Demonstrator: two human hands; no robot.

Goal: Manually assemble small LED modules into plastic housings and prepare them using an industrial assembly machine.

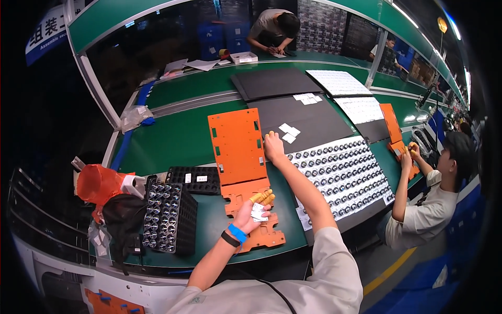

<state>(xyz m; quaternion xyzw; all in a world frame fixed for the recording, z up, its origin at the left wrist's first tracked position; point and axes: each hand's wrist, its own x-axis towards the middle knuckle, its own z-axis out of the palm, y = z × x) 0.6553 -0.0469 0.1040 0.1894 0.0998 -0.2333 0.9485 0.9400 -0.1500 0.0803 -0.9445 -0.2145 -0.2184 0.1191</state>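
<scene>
My left hand (252, 210), with yellow finger cots and a blue wristband, holds a small white card (258, 211) above the near end of an orange fixture plate (238, 141). My right hand (273, 146) reaches forward and rests at the plate's right edge, touching the dark mat (314, 125) near two small white cards (289, 133). Whether it grips anything is hidden. To the right lies a white sheet (340, 175) covered with rows of round dark parts.
Black trays (170, 217) of shiny round parts stand at the left beside an orange bag (99, 183). A seated person (434, 188) at the right handles another orange plate (395, 133). A third person (272, 29) bends over the far bench. Green conveyor (172, 136) runs across.
</scene>
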